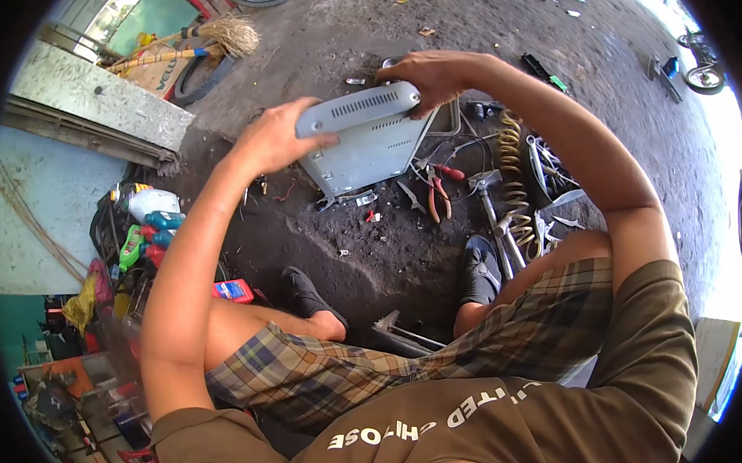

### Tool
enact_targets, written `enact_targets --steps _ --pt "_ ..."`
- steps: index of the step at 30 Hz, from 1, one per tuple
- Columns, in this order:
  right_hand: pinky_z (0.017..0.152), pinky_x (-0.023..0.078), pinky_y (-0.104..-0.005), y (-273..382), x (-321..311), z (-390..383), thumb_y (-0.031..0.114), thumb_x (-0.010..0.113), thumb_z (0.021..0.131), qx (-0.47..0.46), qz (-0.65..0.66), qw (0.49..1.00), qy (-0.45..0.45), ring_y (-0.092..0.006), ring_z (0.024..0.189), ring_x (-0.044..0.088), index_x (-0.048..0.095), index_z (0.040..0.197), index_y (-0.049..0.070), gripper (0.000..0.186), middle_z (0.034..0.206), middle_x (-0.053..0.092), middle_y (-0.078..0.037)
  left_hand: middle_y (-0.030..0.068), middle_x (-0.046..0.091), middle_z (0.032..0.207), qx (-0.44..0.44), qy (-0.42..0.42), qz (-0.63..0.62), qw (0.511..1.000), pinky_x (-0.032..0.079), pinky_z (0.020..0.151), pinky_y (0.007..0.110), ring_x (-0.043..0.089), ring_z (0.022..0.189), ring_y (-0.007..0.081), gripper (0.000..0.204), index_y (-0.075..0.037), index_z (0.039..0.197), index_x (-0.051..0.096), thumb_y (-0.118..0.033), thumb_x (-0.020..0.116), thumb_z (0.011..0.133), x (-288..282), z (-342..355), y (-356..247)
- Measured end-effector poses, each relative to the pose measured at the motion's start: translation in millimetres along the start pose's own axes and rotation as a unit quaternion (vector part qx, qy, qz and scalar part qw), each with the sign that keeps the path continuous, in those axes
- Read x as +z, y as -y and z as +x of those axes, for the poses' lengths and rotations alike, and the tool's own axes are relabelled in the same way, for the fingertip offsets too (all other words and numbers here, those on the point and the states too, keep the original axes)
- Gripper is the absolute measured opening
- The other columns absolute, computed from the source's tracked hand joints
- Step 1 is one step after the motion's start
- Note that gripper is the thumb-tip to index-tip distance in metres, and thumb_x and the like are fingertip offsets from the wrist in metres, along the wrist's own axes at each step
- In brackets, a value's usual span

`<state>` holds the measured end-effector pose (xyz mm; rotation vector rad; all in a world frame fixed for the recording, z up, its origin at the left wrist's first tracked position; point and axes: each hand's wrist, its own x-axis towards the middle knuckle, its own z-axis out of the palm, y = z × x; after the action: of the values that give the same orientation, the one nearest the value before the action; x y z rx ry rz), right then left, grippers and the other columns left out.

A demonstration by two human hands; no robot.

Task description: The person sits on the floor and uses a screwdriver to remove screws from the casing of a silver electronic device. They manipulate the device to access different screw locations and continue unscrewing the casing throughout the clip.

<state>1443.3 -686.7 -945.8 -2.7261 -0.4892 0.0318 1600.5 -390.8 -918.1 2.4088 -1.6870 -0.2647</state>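
Observation:
A grey metal box with vent slots (367,141) is held tilted above the dirty ground, one lower corner near the dirt. My left hand (274,138) grips its left end, thumb on the top edge. My right hand (427,78) grips its upper right corner from above. Both forearms reach forward over my knees, and I sit low in plaid shorts with black shoes on the ground.
Red-handled pliers (439,187), a hammer (492,201) and a yellow coil spring (513,176) lie right of the box. Bottles and cans (149,220) crowd the left by a concrete slab (92,99). A broom (205,42) lies behind. A metal part (400,331) sits between my feet.

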Motion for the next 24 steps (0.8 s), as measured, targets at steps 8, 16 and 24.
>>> enact_targets --steps 8,16,24 --pt "0.102 0.057 -0.0485 15.4 -9.1 9.1 0.017 0.093 0.069 0.002 -0.001 0.999 0.048 -0.0406 0.113 0.074 0.062 0.143 0.004 0.081 0.122 0.077 -0.022 0.0237 0.079 0.113 0.015 -0.005 0.011 1.000 0.061 0.096 0.049 0.075 0.110 0.0420 0.070 -0.003 0.127 0.072 -0.043 0.096 0.074 1.7 -0.2 -17.4" --pt "0.105 0.056 -0.0484 19.6 -12.7 24.5 0.016 0.092 0.069 0.003 -0.002 0.997 0.071 -0.0402 0.116 0.073 0.065 0.141 0.003 0.078 0.125 0.077 -0.021 0.0289 0.077 0.116 -0.005 0.083 0.029 0.996 0.060 0.098 0.048 0.076 0.113 0.0428 0.078 0.003 0.133 0.068 -0.039 0.096 0.074 -1.1 1.2 -12.0" --pt "0.107 0.057 -0.0455 1.9 8.8 34.4 0.016 0.093 0.076 0.021 0.016 1.000 -0.013 -0.0361 0.120 0.073 0.062 0.153 0.011 0.083 0.129 0.077 -0.019 0.0317 0.076 0.118 -0.021 0.075 0.009 0.997 0.059 0.099 0.051 0.074 0.116 0.0451 0.091 0.004 0.136 0.064 -0.065 0.085 0.081 12.2 13.4 7.8"
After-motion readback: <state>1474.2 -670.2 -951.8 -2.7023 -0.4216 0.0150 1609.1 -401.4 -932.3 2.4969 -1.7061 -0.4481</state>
